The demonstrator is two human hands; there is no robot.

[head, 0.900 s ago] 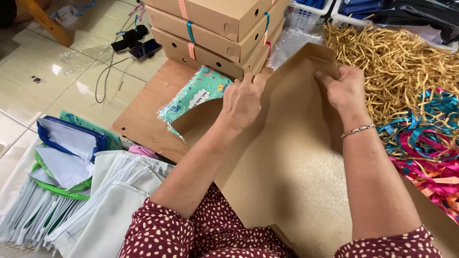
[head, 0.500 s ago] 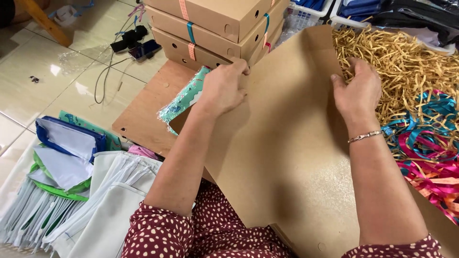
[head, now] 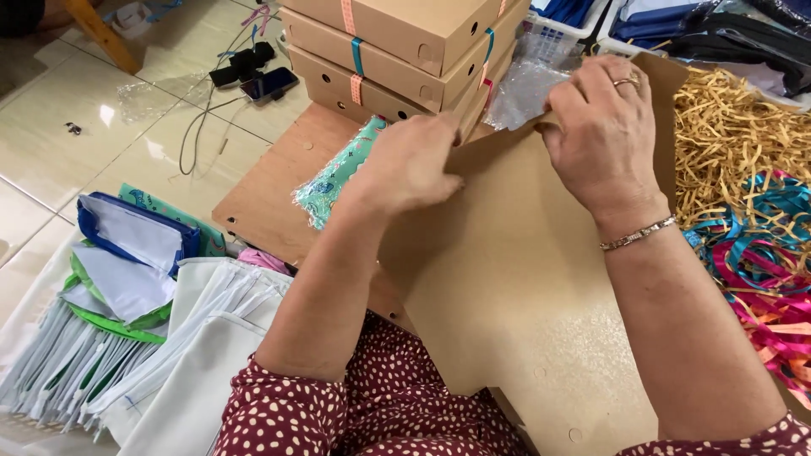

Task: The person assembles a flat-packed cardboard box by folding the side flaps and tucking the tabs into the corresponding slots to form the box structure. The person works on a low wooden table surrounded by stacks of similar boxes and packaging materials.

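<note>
Big flat brown cardboard sheet [head: 515, 287], die-cut box blank with small round holes, lies across the person's lap and leans up over the low wooden table [head: 270, 186]. This sheet is the landmark.

Changes: half a second ago both hands were spread wide, left hand at the sheet's upper left corner, right hand open near its right edge. Now both have come in to the sheet's top edge. Left hand [head: 410, 165] lies knuckles-up on the top-left part, fingers curled down over a flap; grip looks closed on the flap, though the fingertips are hidden. Right hand [head: 604, 127], with ring and thin metal bracelet [head: 638, 234], pinches the top edge, thumb and fingers together on the cardboard. The top looks bent towards the person, so a fold is likely being pressed in; the sheet is still mostly flat.

Around the sheet:
- Just left of it, partly under the left hand: teal patterned pouch in clear wrap [head: 334, 173], on the table.
- Beyond its top edge: stack of closed brown cardboard boxes with ribbon bands [head: 397, 42].
- Right of it: heap of tan paper shred [head: 743, 135], and pink and teal ribbons [head: 760, 262] nearer.
- Lower left, on the floor: white fabric bags [head: 135, 338].
</note>
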